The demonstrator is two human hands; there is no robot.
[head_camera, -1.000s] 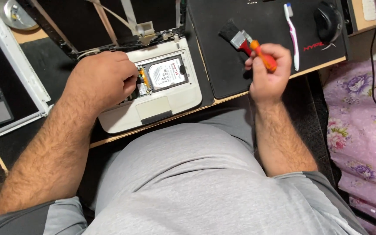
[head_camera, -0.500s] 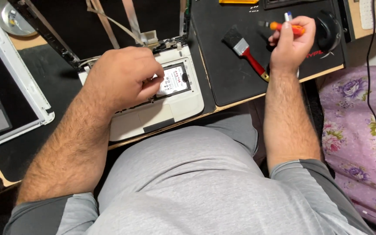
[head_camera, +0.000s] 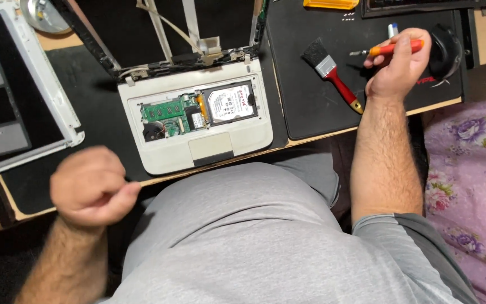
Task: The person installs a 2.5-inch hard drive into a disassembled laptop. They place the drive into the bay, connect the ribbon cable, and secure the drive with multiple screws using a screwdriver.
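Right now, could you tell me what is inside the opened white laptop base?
The white laptop base holds a silver hard drive, a green circuit board and a small dark fan. Anything beneath these parts is covered.

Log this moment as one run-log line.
left hand: closed fist, off the opened laptop | right hand: grips orange screwdriver over black mat | red-handled brush: lying on mat

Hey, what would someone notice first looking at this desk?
An opened white laptop base sits mid-desk, its green circuit board and silver hard drive exposed. At upper right, the right hand holds an orange screwdriver above a red-handled brush. The left hand, fisted, is off the desk edge.
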